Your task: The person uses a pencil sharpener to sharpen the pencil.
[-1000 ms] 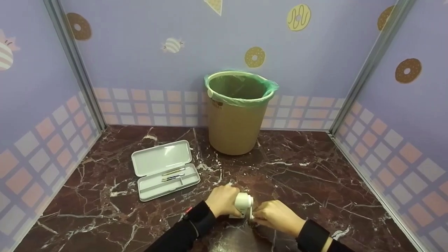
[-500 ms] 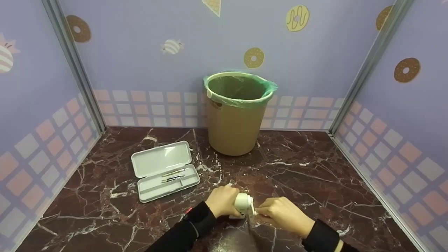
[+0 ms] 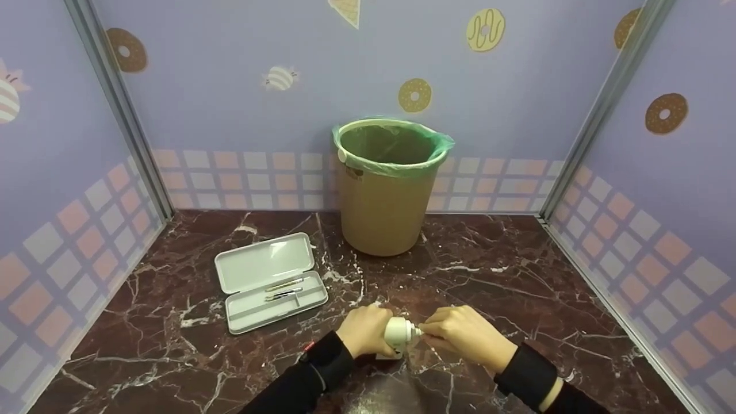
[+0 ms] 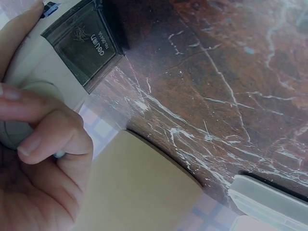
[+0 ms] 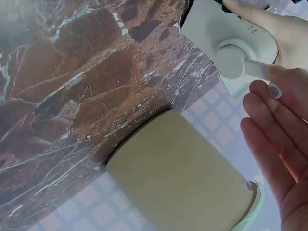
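Note:
A white crank-type pencil sharpener [image 3: 397,332] lies near the front of the marbled table. My left hand [image 3: 363,330] holds its body from the left, fingers wrapped around it. In the left wrist view, a dark clear shavings drawer [image 4: 86,42] shows some shavings inside. My right hand [image 3: 468,338] pinches the knob of the crank [image 5: 257,69] between thumb and index finger, the other fingers loosely extended. Whether a pencil sits in the sharpener is hidden by the left hand; a small pale tip beside its fingers is too unclear to name.
An opened white pencil case [image 3: 267,261] lies to the left, with several thin pencil-like sticks [image 3: 283,293] in its tray. A tan trash bin [image 3: 385,213] with a green liner stands at the back wall. Patterned panels enclose the table on three sides.
The crank has turned from pointing down toward the front edge to pointing toward the right hand. My right hand has moved up with it. My left hand stays around the pencil sharpener.

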`<action>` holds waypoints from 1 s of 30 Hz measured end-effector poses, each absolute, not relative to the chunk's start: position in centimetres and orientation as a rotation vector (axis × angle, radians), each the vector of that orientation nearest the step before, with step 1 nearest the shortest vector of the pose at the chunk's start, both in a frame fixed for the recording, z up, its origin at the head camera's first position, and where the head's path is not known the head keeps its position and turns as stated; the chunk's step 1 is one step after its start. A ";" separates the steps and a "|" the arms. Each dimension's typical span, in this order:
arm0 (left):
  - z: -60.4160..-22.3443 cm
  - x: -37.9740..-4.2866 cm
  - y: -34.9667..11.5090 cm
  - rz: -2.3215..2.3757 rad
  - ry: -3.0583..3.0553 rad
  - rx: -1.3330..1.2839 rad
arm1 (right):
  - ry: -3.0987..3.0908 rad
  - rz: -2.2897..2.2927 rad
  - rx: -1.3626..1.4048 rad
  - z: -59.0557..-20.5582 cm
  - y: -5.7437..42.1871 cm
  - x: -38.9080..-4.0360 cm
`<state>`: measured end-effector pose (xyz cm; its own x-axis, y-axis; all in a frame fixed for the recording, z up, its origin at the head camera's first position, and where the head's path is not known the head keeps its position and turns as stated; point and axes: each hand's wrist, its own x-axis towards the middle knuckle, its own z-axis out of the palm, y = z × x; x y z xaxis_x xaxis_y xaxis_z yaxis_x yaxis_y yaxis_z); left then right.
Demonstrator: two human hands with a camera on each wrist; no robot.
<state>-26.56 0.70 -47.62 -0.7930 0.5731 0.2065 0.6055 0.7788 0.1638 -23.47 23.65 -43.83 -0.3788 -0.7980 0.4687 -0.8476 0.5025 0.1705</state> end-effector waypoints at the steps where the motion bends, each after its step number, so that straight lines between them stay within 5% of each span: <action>1: -47.6 -26.6 0.7 -0.333 -2.828 -0.940 | -2.255 0.138 1.345 -43.8 23.6 -23.6; 30: -47.7 -26.6 0.8 -0.284 -2.815 -0.967 | -2.318 0.058 1.214 -44.0 23.5 -27.2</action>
